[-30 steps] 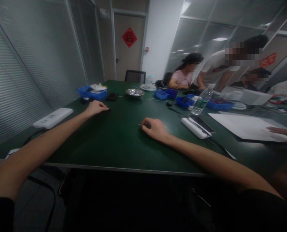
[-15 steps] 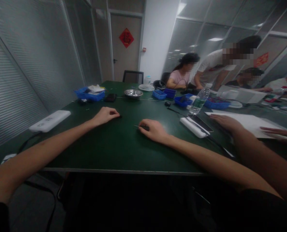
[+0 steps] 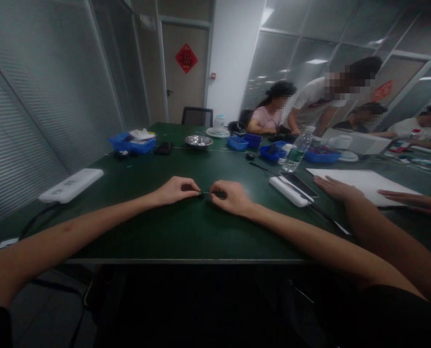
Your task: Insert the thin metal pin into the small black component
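Note:
Over the green table (image 3: 146,237), my left hand (image 3: 175,190) pinches a small black piece (image 3: 201,195) between thumb and fingertips. My right hand (image 3: 233,197) is curled around a dark-handled tool (image 3: 220,194) with a thin metal shaft. The shaft points left and its end is at the black piece; whether the two touch I cannot tell. Both hands are low over the tabletop, close together. Most of the tool's handle is hidden inside my right fingers.
A white power strip (image 3: 289,192), a phone (image 3: 299,184) and a water bottle (image 3: 298,151) are right of my hands. Another person's hands (image 3: 336,188) rest on white paper (image 3: 367,181). Further back are a metal bowl (image 3: 199,141) and blue trays (image 3: 133,145).
My left hand has moved right and slightly nearer with the black piece, closing the gap to the tool's shaft. My right hand has stayed almost in place, still holding the tool.

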`<state>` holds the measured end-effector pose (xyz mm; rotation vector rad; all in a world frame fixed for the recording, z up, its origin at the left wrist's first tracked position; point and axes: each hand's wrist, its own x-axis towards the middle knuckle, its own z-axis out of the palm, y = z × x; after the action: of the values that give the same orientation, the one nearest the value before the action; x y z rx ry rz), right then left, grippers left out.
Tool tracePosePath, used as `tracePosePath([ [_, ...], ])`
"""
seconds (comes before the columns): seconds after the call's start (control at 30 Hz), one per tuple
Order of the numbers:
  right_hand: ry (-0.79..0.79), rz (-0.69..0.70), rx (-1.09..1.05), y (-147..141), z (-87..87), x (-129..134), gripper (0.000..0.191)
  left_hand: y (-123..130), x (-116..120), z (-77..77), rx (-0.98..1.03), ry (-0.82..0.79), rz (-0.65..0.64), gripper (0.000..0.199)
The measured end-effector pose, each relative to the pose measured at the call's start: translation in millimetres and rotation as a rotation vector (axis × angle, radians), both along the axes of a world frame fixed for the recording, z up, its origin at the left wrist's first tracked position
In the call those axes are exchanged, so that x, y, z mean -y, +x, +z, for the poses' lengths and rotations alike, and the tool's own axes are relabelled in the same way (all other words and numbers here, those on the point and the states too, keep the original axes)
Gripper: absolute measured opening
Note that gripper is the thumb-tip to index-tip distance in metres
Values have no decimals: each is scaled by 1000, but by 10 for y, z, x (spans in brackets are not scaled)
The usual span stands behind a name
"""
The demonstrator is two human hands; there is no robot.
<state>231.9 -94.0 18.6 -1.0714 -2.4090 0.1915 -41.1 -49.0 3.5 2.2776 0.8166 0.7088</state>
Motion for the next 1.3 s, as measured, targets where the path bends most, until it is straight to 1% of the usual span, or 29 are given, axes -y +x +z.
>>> tracePosePath([
  [0.2,18,-2,-28,5,-9,9,12,52,45,17,-7,11,16,26],
  [0.4,30,-12,-37,8,-27,6,13,62,38,-8,6,19,44,23],
  [0.57,14,-37,-17,1,0,31,12,45,8,-33,1,12,51,22],
  [0.67,22,-6,-1,-1,6,32,12,42,14,-23,-3,-3,40,23],
  [0.83,13,102,50,3,-18,10,15,64,74,17,-2,19,-18,25],
  [0.97,5,121,64,-6,-21,7,19,94,94,15,-7,19,-48,27],
  [1.07,11,64,10,-11,-19,-3,18,99,53,-13,-1,7,-20,34],
  [1.23,-27,-128,-87,-1,-38,-79,14,50,-62,-53,-59,4,89,46],
  [1.3,-58,-193,-101,2,-47,-113,15,31,-82,-49,-79,3,122,48],
])
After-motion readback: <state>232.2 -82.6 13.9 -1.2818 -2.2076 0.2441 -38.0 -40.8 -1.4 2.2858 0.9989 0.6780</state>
